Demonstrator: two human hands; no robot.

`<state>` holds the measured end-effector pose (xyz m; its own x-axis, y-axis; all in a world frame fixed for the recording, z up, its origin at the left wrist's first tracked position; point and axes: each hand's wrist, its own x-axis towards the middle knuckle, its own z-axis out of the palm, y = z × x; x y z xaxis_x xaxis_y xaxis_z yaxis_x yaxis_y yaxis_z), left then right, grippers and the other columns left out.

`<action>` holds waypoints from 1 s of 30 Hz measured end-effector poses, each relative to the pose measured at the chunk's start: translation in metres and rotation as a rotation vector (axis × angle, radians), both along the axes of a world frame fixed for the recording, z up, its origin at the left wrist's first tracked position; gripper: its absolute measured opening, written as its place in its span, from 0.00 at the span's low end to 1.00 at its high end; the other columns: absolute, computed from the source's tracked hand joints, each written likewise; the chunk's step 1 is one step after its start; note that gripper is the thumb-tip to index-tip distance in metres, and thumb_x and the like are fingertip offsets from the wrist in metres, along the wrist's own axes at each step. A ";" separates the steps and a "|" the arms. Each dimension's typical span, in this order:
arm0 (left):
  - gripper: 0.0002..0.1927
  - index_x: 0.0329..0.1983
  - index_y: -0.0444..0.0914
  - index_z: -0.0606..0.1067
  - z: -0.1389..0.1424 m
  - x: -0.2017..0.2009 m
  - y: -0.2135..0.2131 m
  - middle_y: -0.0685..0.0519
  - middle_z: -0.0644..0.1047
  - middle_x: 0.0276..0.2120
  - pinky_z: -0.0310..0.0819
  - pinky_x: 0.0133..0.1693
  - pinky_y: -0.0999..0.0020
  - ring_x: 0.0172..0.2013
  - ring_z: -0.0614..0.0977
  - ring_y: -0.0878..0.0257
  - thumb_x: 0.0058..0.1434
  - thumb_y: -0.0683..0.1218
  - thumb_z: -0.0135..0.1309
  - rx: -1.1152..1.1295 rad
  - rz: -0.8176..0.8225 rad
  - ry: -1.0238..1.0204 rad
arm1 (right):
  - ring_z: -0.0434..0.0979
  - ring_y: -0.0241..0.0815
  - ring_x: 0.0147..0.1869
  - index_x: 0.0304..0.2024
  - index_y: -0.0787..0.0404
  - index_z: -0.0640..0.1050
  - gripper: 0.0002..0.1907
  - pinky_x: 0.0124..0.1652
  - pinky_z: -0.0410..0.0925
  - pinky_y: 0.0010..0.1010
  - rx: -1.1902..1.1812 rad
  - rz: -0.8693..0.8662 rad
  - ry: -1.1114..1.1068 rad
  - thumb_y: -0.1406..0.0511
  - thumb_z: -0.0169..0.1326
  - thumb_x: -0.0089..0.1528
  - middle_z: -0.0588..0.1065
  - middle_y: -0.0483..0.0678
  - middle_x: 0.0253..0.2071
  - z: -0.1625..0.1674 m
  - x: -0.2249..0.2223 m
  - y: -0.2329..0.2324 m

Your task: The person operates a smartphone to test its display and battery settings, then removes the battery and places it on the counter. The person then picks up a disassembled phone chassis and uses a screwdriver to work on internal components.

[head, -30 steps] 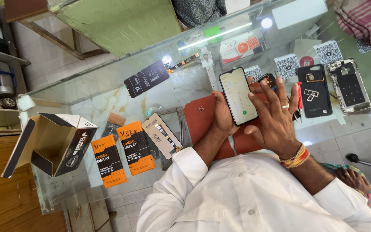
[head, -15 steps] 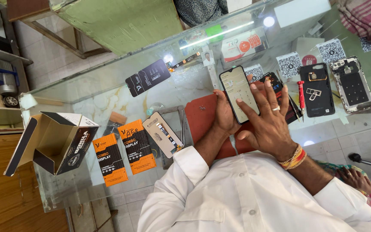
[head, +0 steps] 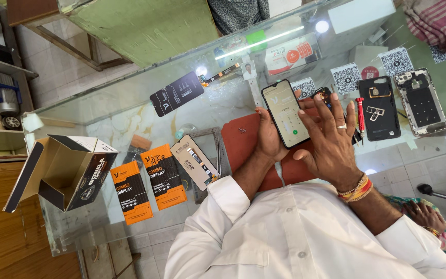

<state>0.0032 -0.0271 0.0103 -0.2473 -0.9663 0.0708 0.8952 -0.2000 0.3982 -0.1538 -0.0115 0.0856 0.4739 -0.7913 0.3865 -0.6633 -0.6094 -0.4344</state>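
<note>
Since a second ago the right hand (head: pixel 329 139) has slid further over the smartphone (head: pixel 285 113), its fingers (head: pixel 313 109) now spread flat, loose, touching the lit screen. The left hand (head: pixel 268 138) has kept its fingers gripping the phone's edge above the red mat (head: pixel 241 147). The glass desk (head: pixel 130 116) stands over pale floor tiles, with a wooden cabinet beside it. Two orange display packs (head: pixel 148 183) lie near one open cardboard box (head: pixel 60 173); two opened phone backs (head: pixel 401 106) lie right.
</note>
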 end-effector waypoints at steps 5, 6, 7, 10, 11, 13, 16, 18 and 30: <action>0.58 0.79 0.38 0.56 0.000 -0.003 -0.001 0.38 0.69 0.66 0.72 0.63 0.44 0.61 0.75 0.42 0.60 0.84 0.35 0.033 0.033 -0.028 | 0.44 0.67 0.83 0.69 0.61 0.71 0.48 0.74 0.33 0.66 0.000 0.033 -0.025 0.33 0.28 0.67 0.55 0.62 0.77 0.001 -0.002 0.001; 0.58 0.79 0.39 0.55 -0.001 -0.004 -0.002 0.38 0.69 0.66 0.71 0.63 0.44 0.61 0.75 0.42 0.60 0.84 0.35 0.042 0.043 -0.015 | 0.44 0.67 0.83 0.69 0.60 0.71 0.48 0.74 0.33 0.66 -0.002 0.041 -0.027 0.33 0.28 0.67 0.55 0.62 0.77 0.001 -0.001 0.001; 0.58 0.79 0.39 0.55 -0.003 -0.004 -0.003 0.38 0.69 0.65 0.71 0.63 0.45 0.62 0.75 0.43 0.60 0.84 0.34 0.052 0.052 -0.003 | 0.44 0.67 0.83 0.69 0.59 0.71 0.47 0.74 0.33 0.65 -0.002 0.049 -0.029 0.33 0.28 0.67 0.55 0.62 0.77 0.001 0.000 0.001; 0.55 0.76 0.34 0.55 -0.008 -0.003 -0.005 0.36 0.70 0.63 0.71 0.63 0.46 0.62 0.74 0.45 0.67 0.83 0.31 0.029 0.097 0.000 | 0.44 0.67 0.83 0.68 0.56 0.72 0.46 0.74 0.32 0.65 0.000 0.082 -0.020 0.33 0.29 0.67 0.55 0.62 0.77 0.001 0.003 0.001; 0.55 0.78 0.35 0.55 -0.009 -0.003 -0.004 0.37 0.70 0.64 0.70 0.64 0.47 0.63 0.74 0.46 0.67 0.82 0.31 0.069 0.106 -0.021 | 0.44 0.67 0.83 0.68 0.55 0.72 0.46 0.74 0.33 0.65 -0.001 0.090 -0.015 0.33 0.30 0.67 0.55 0.62 0.77 0.001 0.004 0.001; 0.56 0.80 0.35 0.55 -0.010 -0.002 -0.003 0.38 0.69 0.67 0.69 0.65 0.51 0.65 0.73 0.48 0.67 0.81 0.29 0.149 0.127 -0.064 | 0.44 0.66 0.83 0.68 0.54 0.72 0.45 0.74 0.33 0.65 -0.002 0.108 -0.005 0.33 0.30 0.66 0.54 0.61 0.77 0.000 0.007 0.002; 0.53 0.77 0.38 0.55 -0.010 -0.002 -0.002 0.38 0.70 0.65 0.71 0.65 0.51 0.64 0.74 0.47 0.65 0.81 0.27 0.134 0.101 -0.033 | 0.44 0.67 0.83 0.68 0.54 0.73 0.45 0.73 0.33 0.66 -0.005 0.124 0.007 0.33 0.31 0.66 0.53 0.62 0.77 -0.001 0.010 0.002; 0.54 0.78 0.37 0.55 -0.009 -0.002 -0.003 0.37 0.69 0.65 0.70 0.64 0.48 0.62 0.75 0.46 0.66 0.82 0.29 0.095 0.102 -0.022 | 0.43 0.67 0.83 0.69 0.55 0.72 0.46 0.73 0.33 0.66 0.004 0.095 0.003 0.33 0.31 0.66 0.53 0.62 0.78 -0.001 0.008 0.002; 0.55 0.79 0.40 0.55 -0.005 -0.004 -0.001 0.39 0.70 0.64 0.71 0.63 0.42 0.60 0.76 0.42 0.63 0.83 0.34 0.041 0.071 -0.009 | 0.44 0.67 0.83 0.69 0.60 0.71 0.48 0.74 0.35 0.65 0.031 0.006 -0.005 0.33 0.29 0.68 0.54 0.63 0.77 -0.003 -0.002 0.003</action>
<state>-0.0010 -0.0286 0.0053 -0.1790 -0.9834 0.0285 0.9041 -0.1530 0.3990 -0.1560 -0.0086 0.0822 0.4766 -0.8001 0.3642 -0.6576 -0.5994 -0.4563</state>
